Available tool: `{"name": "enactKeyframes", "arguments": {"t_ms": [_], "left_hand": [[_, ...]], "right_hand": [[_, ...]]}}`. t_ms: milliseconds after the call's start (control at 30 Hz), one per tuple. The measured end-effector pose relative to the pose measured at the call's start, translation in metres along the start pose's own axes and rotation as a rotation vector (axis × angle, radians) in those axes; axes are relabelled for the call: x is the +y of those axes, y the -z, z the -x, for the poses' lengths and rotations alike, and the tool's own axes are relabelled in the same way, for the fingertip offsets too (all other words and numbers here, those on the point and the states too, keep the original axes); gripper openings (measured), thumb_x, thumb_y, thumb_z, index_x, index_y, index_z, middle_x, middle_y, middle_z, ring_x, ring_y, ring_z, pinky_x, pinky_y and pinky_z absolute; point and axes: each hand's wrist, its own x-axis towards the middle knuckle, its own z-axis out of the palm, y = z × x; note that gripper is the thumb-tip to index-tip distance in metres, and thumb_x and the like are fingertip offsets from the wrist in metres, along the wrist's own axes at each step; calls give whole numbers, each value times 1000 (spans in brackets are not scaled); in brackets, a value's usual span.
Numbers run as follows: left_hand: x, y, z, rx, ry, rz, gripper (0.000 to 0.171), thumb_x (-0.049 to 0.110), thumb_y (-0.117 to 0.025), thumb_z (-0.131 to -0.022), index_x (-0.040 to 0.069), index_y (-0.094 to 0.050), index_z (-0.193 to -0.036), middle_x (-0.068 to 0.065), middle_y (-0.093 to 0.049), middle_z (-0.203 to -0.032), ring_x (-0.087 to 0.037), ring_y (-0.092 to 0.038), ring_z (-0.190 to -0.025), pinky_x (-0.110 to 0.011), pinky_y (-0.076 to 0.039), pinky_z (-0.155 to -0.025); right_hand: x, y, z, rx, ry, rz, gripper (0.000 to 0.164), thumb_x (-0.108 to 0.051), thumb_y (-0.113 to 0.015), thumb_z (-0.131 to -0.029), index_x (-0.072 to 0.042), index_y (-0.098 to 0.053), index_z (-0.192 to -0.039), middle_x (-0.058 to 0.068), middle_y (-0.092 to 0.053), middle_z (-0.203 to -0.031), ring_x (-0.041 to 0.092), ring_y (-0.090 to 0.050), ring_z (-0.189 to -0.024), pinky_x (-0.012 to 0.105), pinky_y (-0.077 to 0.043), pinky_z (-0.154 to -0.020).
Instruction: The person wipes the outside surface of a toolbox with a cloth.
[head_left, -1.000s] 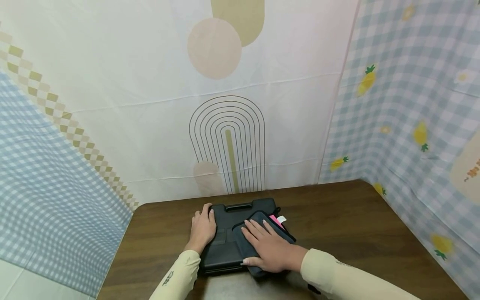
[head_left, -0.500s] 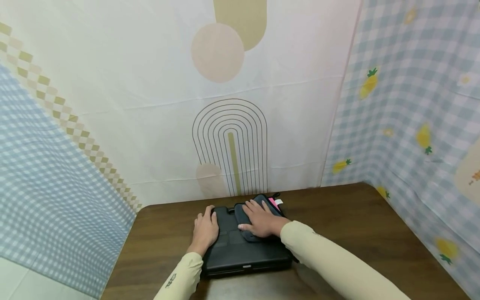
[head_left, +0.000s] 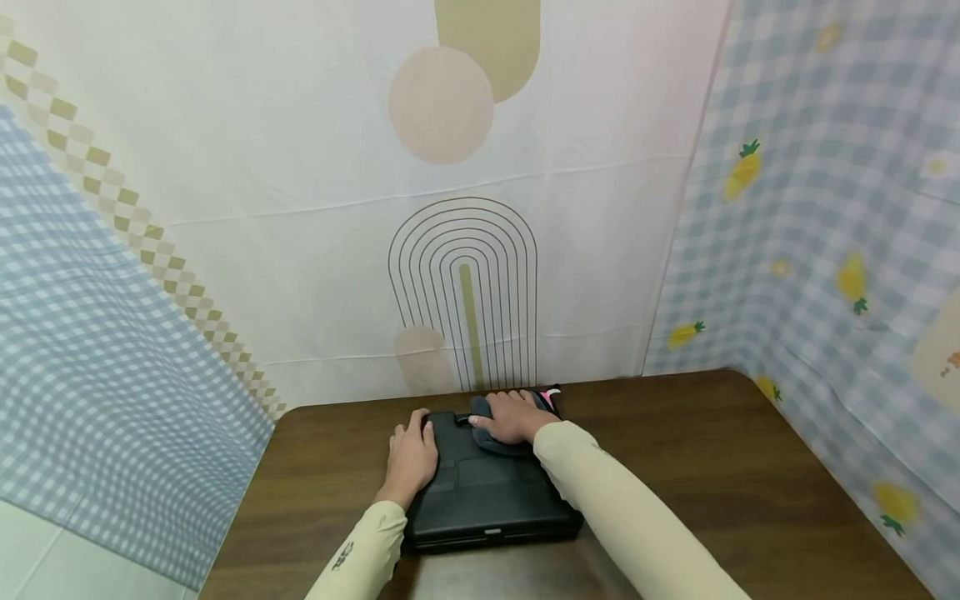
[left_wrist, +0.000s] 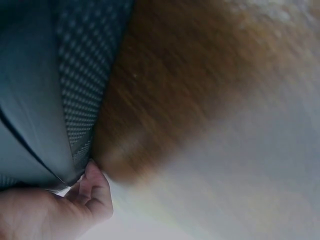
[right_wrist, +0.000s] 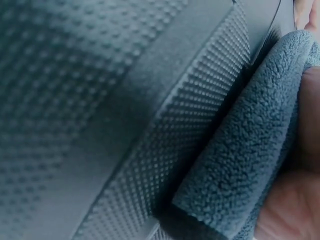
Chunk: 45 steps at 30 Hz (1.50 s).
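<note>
A black hard plastic case [head_left: 491,498] with a carry handle and a small front latch lies flat on the table. My left hand [head_left: 411,458] holds its left edge, thumb on the lid and fingers at the far-left corner; the left wrist view shows the fingertips [left_wrist: 96,185] bent at that corner. At the far right of the lid, my right hand [head_left: 510,418] grips a dark grey-blue cloth [head_left: 491,444], partly covering the handle. Close up in the right wrist view, the fuzzy cloth [right_wrist: 240,140] lies folded against the case's dimpled surface [right_wrist: 125,95].
The wooden table [head_left: 675,467] ends just behind the case. A white printed sheet [head_left: 322,283] hangs behind it, with blue checked fabric at both sides. The cloth's pink and white tag [head_left: 550,398] sticks out beyond the right hand.
The right hand has slid the cloth away from me, from the lid's right middle to its far edge, and its fingers have bent. The left hand has stayed on the left edge.
</note>
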Motion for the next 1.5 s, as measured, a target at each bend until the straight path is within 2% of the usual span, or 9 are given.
{"name": "enactKeyframes", "arguments": {"t_ms": [233,467,567,867,1100,1233,1500], "left_hand": [[-2,-2,1,8,32,23,41,31,-43,-116,16,-51,-153,-32,-59,-136,-50,-58,-118,-64,-52,-92],[-2,-1,0,2,70,6,43,36,-41,-116,21,-49,-155,-31,-57,-139,-48,-60,-121,-64,-54,-87],[0,-1,0,3,77,0,43,37,-41,-116,22,-49,-155,-31,-56,-139,-48,-61,-119,-65,-53,-86],[0,-1,-1,15,87,19,43,38,-42,-116,24,-49,-155,-31,-55,-140,-48,-60,-119,-67,-53,-88],[-1,-1,0,7,90,36,44,38,-41,-116,23,-48,-157,-31,-53,-142,-48,-60,-121,-67,-53,-87],[-1,-1,1,4,96,43,44,38,-41,-116,24,-47,-157,-31,-52,-144,-49,-59,-123,-68,-52,-89],[0,1,0,12,104,59,43,36,-42,-116,22,-48,-157,-32,-52,-143,-51,-59,-123,-67,-52,-88]], "right_hand": [[1,-2,-3,7,-24,-27,67,-56,-45,-112,-9,-46,-160,17,-50,-164,41,-42,-155,60,-26,-131],[21,-5,-12,24,-57,-28,70,-58,-40,-113,-9,-41,-164,18,-45,-168,43,-40,-157,62,-27,-130],[30,1,-4,41,-77,-52,70,-55,-38,-114,-7,-39,-165,19,-43,-170,43,-38,-158,63,-26,-130],[62,6,13,88,-103,-245,69,-50,-35,-116,-3,-32,-167,24,-35,-172,49,-31,-160,69,-24,-129],[84,3,19,75,-82,-465,70,-42,-28,-118,6,-17,-168,31,-22,-175,50,-25,-162,62,-26,-132],[86,2,21,82,-84,-506,73,-44,-27,-118,5,-13,-169,31,-18,-176,50,-21,-163,63,-23,-132],[85,-2,22,120,-84,-548,73,-45,-32,-118,3,-14,-170,29,-20,-176,49,-23,-163,63,-24,-132]]}}
